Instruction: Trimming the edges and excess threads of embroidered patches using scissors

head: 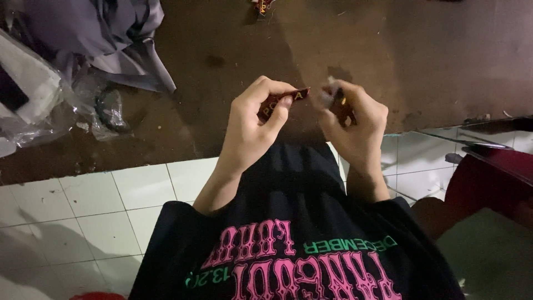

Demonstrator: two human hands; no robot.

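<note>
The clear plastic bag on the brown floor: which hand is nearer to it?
Left. The left hand is nearer the plastic bag; the right hand is beyond it, farther away.

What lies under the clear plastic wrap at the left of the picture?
Under the clear plastic wrap a dark ring-shaped thing shows, with a white block beside it. Glare and folds hide the rest, so nothing more can be told.

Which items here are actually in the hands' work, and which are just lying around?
In hand:
- left hand pinching a dark red label strip
- right hand shut on a small blurred tool

Lying about:
- grey cloth pile
- clear plastic bag
- red scrap
</note>
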